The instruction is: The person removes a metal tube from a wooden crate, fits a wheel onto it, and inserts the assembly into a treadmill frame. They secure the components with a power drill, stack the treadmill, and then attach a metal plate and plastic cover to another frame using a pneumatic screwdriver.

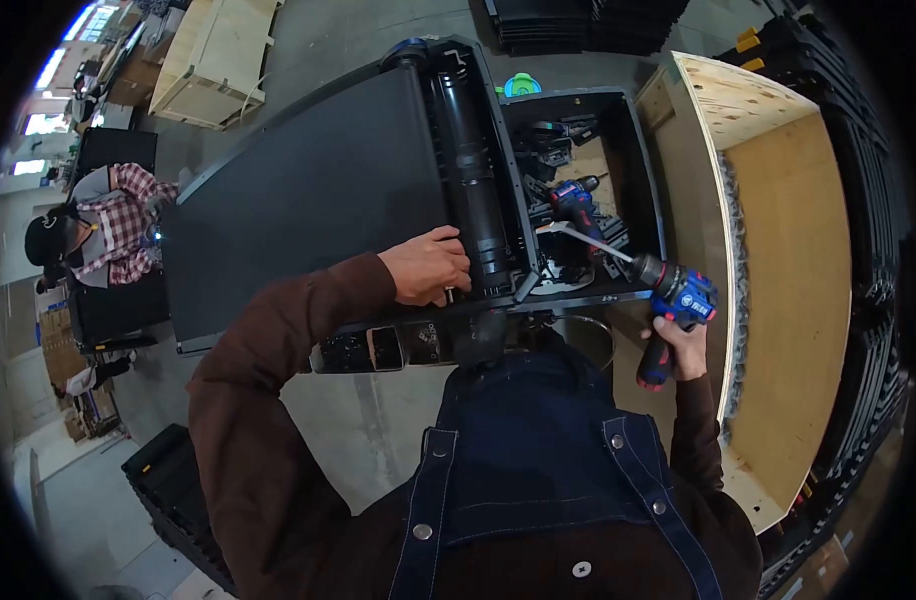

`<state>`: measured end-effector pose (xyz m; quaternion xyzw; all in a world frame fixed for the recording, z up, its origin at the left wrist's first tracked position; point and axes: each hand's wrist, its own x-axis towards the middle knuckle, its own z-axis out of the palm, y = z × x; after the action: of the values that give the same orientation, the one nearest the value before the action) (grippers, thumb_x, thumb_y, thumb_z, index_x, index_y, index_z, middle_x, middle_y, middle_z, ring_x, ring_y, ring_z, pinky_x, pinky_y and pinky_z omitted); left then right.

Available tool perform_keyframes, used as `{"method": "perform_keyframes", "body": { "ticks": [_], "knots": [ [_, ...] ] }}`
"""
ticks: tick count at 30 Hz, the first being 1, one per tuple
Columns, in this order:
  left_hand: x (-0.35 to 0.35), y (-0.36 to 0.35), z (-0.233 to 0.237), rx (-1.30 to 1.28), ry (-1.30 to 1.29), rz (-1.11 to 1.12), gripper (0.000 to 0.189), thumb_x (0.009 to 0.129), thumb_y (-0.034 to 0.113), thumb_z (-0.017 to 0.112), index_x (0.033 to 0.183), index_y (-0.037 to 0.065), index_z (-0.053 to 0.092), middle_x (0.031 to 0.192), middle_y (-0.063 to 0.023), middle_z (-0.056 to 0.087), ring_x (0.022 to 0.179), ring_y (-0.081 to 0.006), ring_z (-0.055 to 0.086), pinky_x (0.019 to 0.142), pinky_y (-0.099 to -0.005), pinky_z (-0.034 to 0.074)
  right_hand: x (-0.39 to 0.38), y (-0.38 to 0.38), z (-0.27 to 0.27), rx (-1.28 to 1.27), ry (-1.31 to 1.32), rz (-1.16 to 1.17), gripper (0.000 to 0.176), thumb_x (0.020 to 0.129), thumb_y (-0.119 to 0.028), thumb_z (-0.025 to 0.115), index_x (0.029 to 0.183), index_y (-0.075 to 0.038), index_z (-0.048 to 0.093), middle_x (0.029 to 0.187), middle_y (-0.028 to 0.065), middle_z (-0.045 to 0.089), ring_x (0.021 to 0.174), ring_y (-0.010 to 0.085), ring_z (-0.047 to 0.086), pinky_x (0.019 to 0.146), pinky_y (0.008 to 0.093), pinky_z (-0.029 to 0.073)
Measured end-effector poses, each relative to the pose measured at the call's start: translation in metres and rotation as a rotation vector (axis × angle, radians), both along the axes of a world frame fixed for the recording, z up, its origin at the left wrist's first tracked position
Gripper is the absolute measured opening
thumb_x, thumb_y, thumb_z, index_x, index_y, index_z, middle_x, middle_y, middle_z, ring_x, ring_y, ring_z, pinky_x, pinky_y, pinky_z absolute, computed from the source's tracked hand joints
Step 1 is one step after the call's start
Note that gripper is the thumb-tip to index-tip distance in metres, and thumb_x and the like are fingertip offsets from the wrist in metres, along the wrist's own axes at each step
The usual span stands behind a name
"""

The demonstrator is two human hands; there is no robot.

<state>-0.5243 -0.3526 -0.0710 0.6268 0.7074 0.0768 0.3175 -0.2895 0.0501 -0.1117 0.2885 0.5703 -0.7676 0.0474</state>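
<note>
My right hand (688, 345) grips the cordless drill (686, 298), blue-black with red trim; its long bit (598, 243) slants up-left over the parts box (626, 165), toward the black roller (466, 140); my left hand (428, 268), nearer that roller, rests by its lower end; cannot tell whether it pinches anything.

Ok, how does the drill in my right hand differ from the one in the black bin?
The held drill is gripped in your right hand; the bin drill lies loose in the black bin. The held drill has a long bit pointing left in the picture; the bin drill's nose points right, with no such long bit visible. Both look mostly blue and black.
</note>
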Motion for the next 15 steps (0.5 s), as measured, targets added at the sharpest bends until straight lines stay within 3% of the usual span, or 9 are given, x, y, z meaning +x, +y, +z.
{"method": "perform_keyframes", "body": {
  "ticks": [4, 5, 8, 10, 15],
  "knots": [
    [0.000, -0.002, -0.003, 0.018, -0.001, -0.014, 0.033, 0.076, 0.020, 0.077, 0.109, 0.015, 0.073, 0.100, 0.0005, 0.064, 0.115, -0.0209, 0.055, 0.119, -0.0510, 0.021, -0.004, -0.037, 0.020, -0.089, -0.026, 0.245, 0.044, 0.083, -0.002, 0.075, 0.122, -0.001, 0.057, 0.100, 0.0131, 0.069, 0.074, 0.0221, 0.070, 0.071, 0.0349, 0.060],
    [0.000, -0.001, 0.000, 0.024, 0.002, -0.015, 0.033, 0.076, 0.020, 0.077, 0.109, 0.015, 0.073, 0.100, 0.0005, 0.064, 0.115, -0.0209, 0.055, 0.119, -0.0510, 0.021, -0.005, -0.044, 0.024, -0.106, -0.032, 0.266, 0.034, 0.084, -0.001, 0.075, 0.116, 0.002, 0.063, 0.101, 0.0146, 0.071, 0.075, 0.0189, 0.070, 0.071, 0.0326, 0.060],
    [-0.001, -0.001, 0.002, -0.066, -0.037, -0.032, 0.037, 0.077, 0.016, 0.076, 0.114, 0.013, 0.072, 0.107, -0.0010, 0.063, 0.120, -0.0219, 0.052, 0.120, -0.0539, 0.018, -0.006, -0.051, 0.019, -0.128, -0.081, 0.347, 0.033, 0.085, -0.001, 0.073, 0.116, 0.002, 0.063, 0.102, 0.0139, 0.072, 0.074, 0.0171, 0.069, 0.070, 0.0314, 0.060],
    [-0.002, -0.004, -0.003, 0.016, -0.022, -0.036, 0.032, 0.076, 0.018, 0.078, 0.108, 0.016, 0.074, 0.099, 0.0013, 0.064, 0.113, -0.0201, 0.054, 0.117, -0.0509, 0.022, -0.007, -0.056, 0.022, -0.149, -0.096, 0.352, 0.033, 0.085, -0.002, 0.074, 0.116, 0.002, 0.063, 0.100, 0.0133, 0.072, 0.072, 0.0167, 0.069, 0.070, 0.0309, 0.060],
    [-0.003, -0.007, -0.006, 0.052, -0.008, -0.050, 0.031, 0.076, 0.017, 0.078, 0.107, 0.016, 0.074, 0.099, 0.0017, 0.065, 0.112, -0.0202, 0.055, 0.115, -0.0491, 0.023, -0.011, -0.058, 0.028, -0.144, -0.128, 0.380, 0.034, 0.085, -0.006, 0.075, 0.115, 0.001, 0.064, 0.097, 0.0130, 0.072, 0.069, 0.0163, 0.068, 0.066, 0.0298, 0.059]
  ]
}}
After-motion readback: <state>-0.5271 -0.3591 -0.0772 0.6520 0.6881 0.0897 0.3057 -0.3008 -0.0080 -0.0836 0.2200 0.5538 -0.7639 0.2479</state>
